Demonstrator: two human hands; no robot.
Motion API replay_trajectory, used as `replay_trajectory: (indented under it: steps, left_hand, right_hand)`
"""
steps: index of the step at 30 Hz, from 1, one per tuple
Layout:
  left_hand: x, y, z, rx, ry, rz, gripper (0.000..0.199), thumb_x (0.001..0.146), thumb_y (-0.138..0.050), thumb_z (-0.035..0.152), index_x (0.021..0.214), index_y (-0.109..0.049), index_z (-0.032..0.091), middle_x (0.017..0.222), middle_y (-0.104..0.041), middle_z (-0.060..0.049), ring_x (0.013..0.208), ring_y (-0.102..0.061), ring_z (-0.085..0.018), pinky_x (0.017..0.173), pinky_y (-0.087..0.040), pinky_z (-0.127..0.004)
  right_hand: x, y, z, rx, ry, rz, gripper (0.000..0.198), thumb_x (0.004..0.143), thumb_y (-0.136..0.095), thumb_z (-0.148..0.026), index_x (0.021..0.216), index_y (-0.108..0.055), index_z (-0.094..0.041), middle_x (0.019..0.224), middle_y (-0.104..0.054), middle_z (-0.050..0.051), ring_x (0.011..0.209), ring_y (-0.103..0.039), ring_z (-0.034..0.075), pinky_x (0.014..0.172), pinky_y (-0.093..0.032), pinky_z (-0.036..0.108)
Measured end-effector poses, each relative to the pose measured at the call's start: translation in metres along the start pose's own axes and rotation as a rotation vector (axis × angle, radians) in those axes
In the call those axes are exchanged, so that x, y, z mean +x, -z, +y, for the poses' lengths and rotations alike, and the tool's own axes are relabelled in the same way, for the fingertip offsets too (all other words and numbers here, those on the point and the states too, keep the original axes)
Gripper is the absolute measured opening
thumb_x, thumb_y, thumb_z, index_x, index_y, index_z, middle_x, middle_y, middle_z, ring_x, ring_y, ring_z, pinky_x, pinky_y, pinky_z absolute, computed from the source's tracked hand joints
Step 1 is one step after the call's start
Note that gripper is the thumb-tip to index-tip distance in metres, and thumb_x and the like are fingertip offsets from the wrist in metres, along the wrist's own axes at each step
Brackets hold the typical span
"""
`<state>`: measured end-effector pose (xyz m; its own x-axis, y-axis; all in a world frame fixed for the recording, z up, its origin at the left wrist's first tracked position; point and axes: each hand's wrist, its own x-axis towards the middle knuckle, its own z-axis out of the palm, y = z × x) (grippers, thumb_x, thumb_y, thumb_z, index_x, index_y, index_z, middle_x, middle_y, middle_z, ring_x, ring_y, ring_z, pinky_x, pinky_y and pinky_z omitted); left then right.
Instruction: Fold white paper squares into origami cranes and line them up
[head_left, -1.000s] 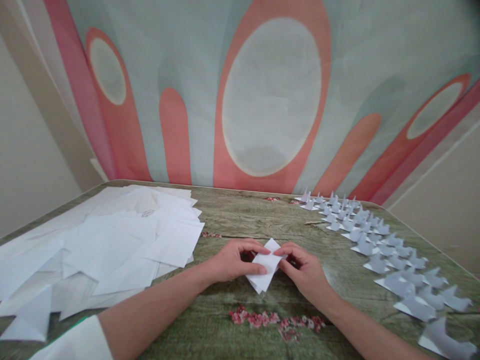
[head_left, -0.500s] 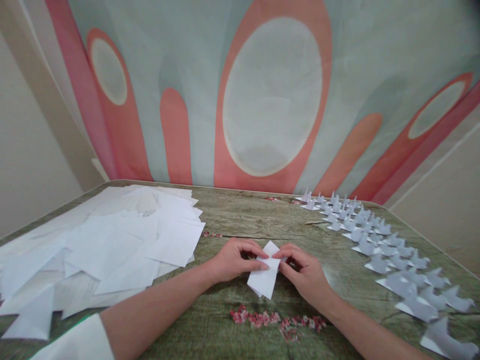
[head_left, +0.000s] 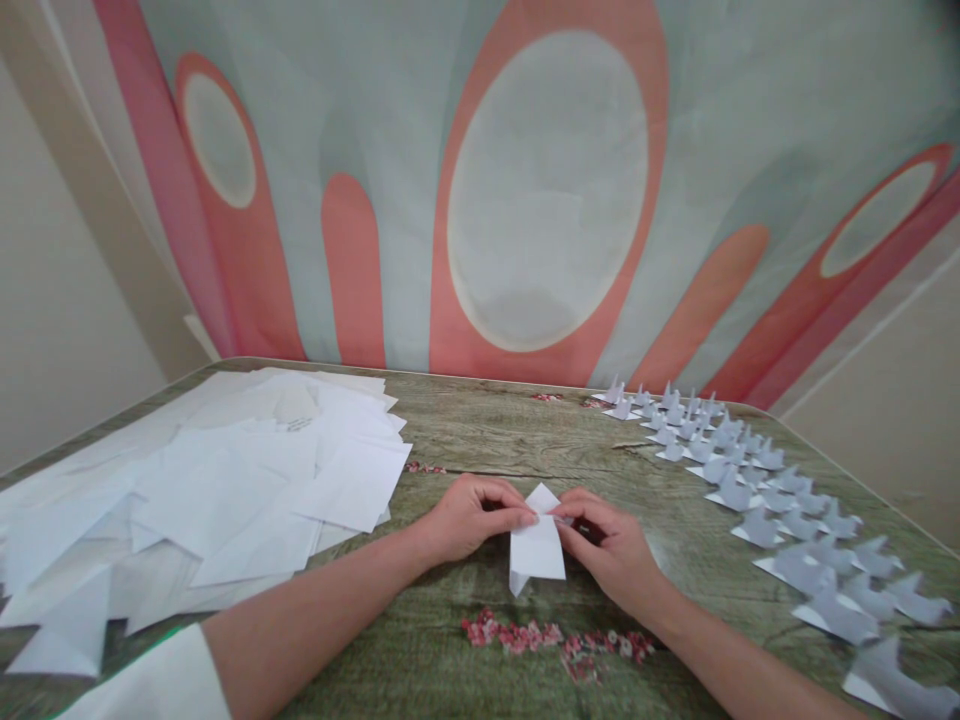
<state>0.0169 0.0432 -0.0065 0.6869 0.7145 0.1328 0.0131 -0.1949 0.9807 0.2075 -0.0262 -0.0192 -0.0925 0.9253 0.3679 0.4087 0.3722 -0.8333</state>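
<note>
Between my two hands, a folded piece of white paper (head_left: 538,548) is held just above the table, its pointed top facing away and a squarer flap hanging toward me. My left hand (head_left: 480,515) pinches its upper left side between thumb and fingers. On the upper right side, my right hand (head_left: 604,535) grips the paper the same way, its fingertips partly hidden behind it. A small fold sticks out at the lower left of the paper.
A wide pile of loose white paper sheets (head_left: 225,500) covers the table's left side. Rows of folded white paper birds (head_left: 739,490) stand along the right. The wood-patterned table (head_left: 465,420) bears printed pink flowers (head_left: 517,633). A patterned backdrop (head_left: 405,200) rises behind.
The paper's lower part has changed shape: its slanted lower flap now hangs straighter and squarer, with a fold showing at lower left. Both hands stay nearly in place, still gripping it.
</note>
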Motion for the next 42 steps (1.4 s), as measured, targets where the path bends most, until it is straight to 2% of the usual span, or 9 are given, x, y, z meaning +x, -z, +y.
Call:
replay_trajectory:
  steps: [4, 10, 20, 28, 34, 38, 42]
  left_hand:
    - [0.000, 0.000, -0.001, 0.005, 0.022, 0.036, 0.020, 0.074, -0.065, 0.030, 0.070, -0.069, 0.011, 0.073, -0.065, -0.004, 0.067, -0.056, -0.013, 0.063, -0.042, -0.021]
    - [-0.002, -0.003, -0.005, 0.017, 0.061, 0.070, 0.023, 0.076, -0.062, 0.034, 0.073, -0.067, 0.011, 0.066, -0.062, -0.001, 0.060, -0.051, -0.010, 0.058, -0.038, -0.020]
    - [-0.002, -0.005, 0.006, 0.102, 0.083, 0.112, 0.025, 0.076, -0.060, 0.036, 0.073, -0.066, 0.012, 0.065, -0.062, -0.001, 0.060, -0.050, -0.011, 0.057, -0.038, -0.020]
    - [-0.003, -0.005, 0.004, 0.133, 0.049, 0.145, 0.022, 0.077, -0.060, 0.034, 0.077, -0.065, 0.013, 0.070, -0.063, -0.002, 0.063, -0.052, -0.012, 0.060, -0.039, -0.021]
    - [-0.003, -0.006, 0.002, 0.119, 0.037, 0.142, 0.018, 0.077, -0.061, 0.030, 0.079, -0.064, 0.012, 0.072, -0.062, -0.002, 0.065, -0.052, -0.011, 0.060, -0.039, -0.021]
    - [-0.002, -0.006, 0.001, 0.057, 0.047, 0.135, 0.020, 0.076, -0.061, 0.030, 0.087, -0.063, 0.013, 0.076, -0.063, -0.002, 0.067, -0.053, -0.011, 0.062, -0.041, -0.021]
    - [-0.003, -0.006, 0.000, 0.084, 0.056, 0.135, 0.021, 0.076, -0.061, 0.031, 0.088, -0.063, 0.013, 0.075, -0.063, -0.002, 0.064, -0.053, -0.011, 0.061, -0.041, -0.021]
  right_hand:
    - [0.000, 0.000, -0.001, 0.001, 0.012, -0.016, 0.012, 0.082, -0.056, -0.026, 0.079, -0.064, -0.018, 0.079, -0.060, 0.004, 0.072, -0.056, 0.015, 0.062, -0.043, 0.025]
    - [-0.002, 0.000, -0.002, -0.007, 0.006, -0.019, 0.015, 0.084, -0.053, -0.025, 0.075, -0.061, -0.017, 0.072, -0.059, 0.003, 0.069, -0.055, 0.015, 0.063, -0.042, 0.025]
    - [-0.005, -0.004, -0.002, -0.055, -0.119, 0.040, 0.017, 0.083, -0.051, -0.030, 0.074, -0.057, -0.017, 0.064, -0.058, 0.000, 0.058, -0.051, 0.013, 0.054, -0.040, 0.023]
    - [-0.005, -0.004, -0.007, 0.061, -0.184, 0.016, 0.020, 0.085, -0.051, -0.035, 0.075, -0.056, -0.018, 0.059, -0.056, -0.001, 0.054, -0.053, 0.012, 0.053, -0.041, 0.023]
    - [-0.006, -0.008, -0.002, 0.263, -0.235, 0.019, 0.020, 0.084, -0.053, -0.037, 0.092, -0.048, -0.019, 0.068, -0.058, -0.002, 0.053, -0.055, 0.011, 0.050, -0.044, 0.023]
    - [-0.007, -0.009, 0.000, 0.284, -0.238, 0.002, 0.025, 0.085, -0.051, -0.041, 0.097, -0.047, -0.019, 0.068, -0.058, -0.001, 0.053, -0.055, 0.012, 0.051, -0.045, 0.024]
    - [-0.006, -0.006, -0.005, 0.253, -0.262, 0.009, 0.030, 0.086, -0.046, -0.045, 0.097, -0.052, -0.018, 0.070, -0.060, 0.001, 0.059, -0.056, 0.014, 0.054, -0.046, 0.025]
